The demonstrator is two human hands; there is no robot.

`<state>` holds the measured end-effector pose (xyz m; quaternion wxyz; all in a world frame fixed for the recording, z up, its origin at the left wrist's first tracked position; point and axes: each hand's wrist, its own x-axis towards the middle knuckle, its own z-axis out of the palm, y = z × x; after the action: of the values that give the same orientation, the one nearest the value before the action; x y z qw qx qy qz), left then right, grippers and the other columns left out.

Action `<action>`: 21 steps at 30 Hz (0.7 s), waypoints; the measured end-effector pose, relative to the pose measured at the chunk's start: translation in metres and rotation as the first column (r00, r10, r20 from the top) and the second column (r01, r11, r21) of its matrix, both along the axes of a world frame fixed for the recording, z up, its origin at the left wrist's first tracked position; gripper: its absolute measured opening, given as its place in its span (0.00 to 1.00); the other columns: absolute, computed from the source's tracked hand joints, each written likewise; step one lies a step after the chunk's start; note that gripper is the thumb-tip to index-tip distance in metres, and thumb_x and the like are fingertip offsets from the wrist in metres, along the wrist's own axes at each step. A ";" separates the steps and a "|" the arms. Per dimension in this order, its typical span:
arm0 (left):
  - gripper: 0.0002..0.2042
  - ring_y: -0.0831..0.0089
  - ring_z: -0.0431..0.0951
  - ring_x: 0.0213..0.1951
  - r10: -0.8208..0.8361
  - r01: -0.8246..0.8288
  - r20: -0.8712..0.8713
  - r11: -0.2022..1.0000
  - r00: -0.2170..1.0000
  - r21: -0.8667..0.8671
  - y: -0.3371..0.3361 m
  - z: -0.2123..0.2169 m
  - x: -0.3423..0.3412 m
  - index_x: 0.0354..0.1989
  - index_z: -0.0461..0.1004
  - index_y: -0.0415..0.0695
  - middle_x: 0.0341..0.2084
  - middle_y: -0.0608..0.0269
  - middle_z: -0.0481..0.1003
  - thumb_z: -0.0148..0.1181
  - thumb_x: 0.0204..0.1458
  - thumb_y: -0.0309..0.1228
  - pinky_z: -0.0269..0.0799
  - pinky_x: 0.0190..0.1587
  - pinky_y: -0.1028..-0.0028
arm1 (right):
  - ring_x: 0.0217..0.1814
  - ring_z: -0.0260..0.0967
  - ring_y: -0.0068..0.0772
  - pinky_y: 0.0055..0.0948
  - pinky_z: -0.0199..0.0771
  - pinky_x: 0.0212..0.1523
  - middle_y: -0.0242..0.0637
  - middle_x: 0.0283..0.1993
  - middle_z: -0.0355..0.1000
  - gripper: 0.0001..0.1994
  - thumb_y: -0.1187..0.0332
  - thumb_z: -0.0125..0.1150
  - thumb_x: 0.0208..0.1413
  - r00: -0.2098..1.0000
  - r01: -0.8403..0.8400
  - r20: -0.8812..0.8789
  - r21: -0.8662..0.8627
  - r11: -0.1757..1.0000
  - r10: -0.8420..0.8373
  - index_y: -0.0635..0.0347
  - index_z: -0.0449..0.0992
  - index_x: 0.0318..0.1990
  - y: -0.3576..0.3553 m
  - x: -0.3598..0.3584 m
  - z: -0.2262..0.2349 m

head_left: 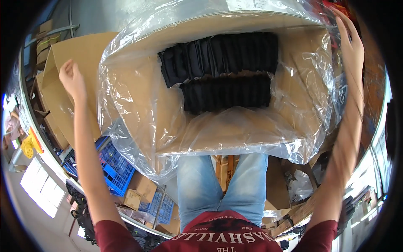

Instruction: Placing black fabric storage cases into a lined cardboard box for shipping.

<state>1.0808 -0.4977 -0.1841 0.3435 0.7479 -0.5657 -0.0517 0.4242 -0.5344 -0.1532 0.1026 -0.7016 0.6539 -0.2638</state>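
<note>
In front of me stands a large cardboard box lined with a clear plastic bag, whose edges fold out over the rim. Inside lie two rows of black folded, soft-looking bundles, packed side by side; the nearer row is shorter. My left hand is raised off to the left of the liner, over a cardboard flap, its fingers curled in with nothing visible in them. Beyond the far right corner, my right hand is beside the bag's edge, fingers stretched out and apart.
An open cardboard box stands at the left. Below it are blue plastic crates and small cartons. Another open carton with clear plastic sits low at the right. A brown surface lies right of my right arm.
</note>
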 end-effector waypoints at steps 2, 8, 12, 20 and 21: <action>0.10 0.69 0.70 0.41 -0.068 0.074 0.059 0.991 0.996 -0.108 0.043 0.008 -0.085 0.43 0.68 0.36 0.38 0.57 0.70 0.54 0.52 0.24 0.65 0.46 0.71 | 0.46 0.69 0.27 0.24 0.64 0.50 0.38 0.41 0.75 0.11 0.66 0.51 0.58 0.968 0.184 0.205 -0.189 0.965 -0.144 0.63 0.74 0.43 0.051 0.011 0.009; 0.23 0.58 0.67 0.54 -0.374 0.596 -0.471 0.389 0.799 0.703 0.215 0.014 -0.228 0.52 0.67 0.42 0.48 0.52 0.69 0.60 0.50 0.41 0.59 0.57 0.63 | 0.52 0.66 0.43 0.39 0.61 0.53 0.41 0.45 0.71 0.14 0.59 0.58 0.52 0.956 -0.226 0.270 0.423 0.878 0.116 0.57 0.74 0.42 0.218 0.105 -0.017; 0.22 0.59 0.67 0.52 -0.512 0.555 -0.390 0.218 0.765 0.803 0.307 0.003 -0.257 0.52 0.69 0.49 0.51 0.57 0.68 0.60 0.48 0.37 0.58 0.57 0.62 | 0.63 0.55 0.43 0.42 0.49 0.65 0.43 0.55 0.64 0.22 0.61 0.63 0.44 0.963 -0.264 0.160 0.713 0.650 0.216 0.52 0.72 0.50 0.330 0.081 -0.021; 0.19 0.61 0.70 0.45 -0.418 0.579 -0.454 0.244 0.787 0.778 0.356 0.016 -0.258 0.46 0.74 0.50 0.42 0.63 0.73 0.59 0.42 0.25 0.65 0.51 0.65 | 0.53 0.64 0.39 0.39 0.58 0.57 0.35 0.42 0.71 0.11 0.74 0.58 0.43 0.987 -0.144 0.157 0.708 0.692 0.045 0.57 0.75 0.38 0.381 0.062 -0.007; 0.19 0.61 0.70 0.45 -0.425 0.579 -0.450 0.246 0.785 0.778 0.357 0.015 -0.256 0.46 0.74 0.50 0.42 0.63 0.73 0.59 0.42 0.25 0.65 0.51 0.65 | 0.53 0.64 0.39 0.39 0.58 0.57 0.35 0.42 0.71 0.11 0.74 0.58 0.43 0.987 -0.141 0.158 0.703 0.697 0.040 0.57 0.75 0.38 0.382 0.063 -0.005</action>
<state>0.8250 -0.1411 -0.1692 -0.0976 0.5835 -0.6310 -0.5019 0.4876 -0.1527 -0.1579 0.4210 -0.6200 0.6614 -0.0308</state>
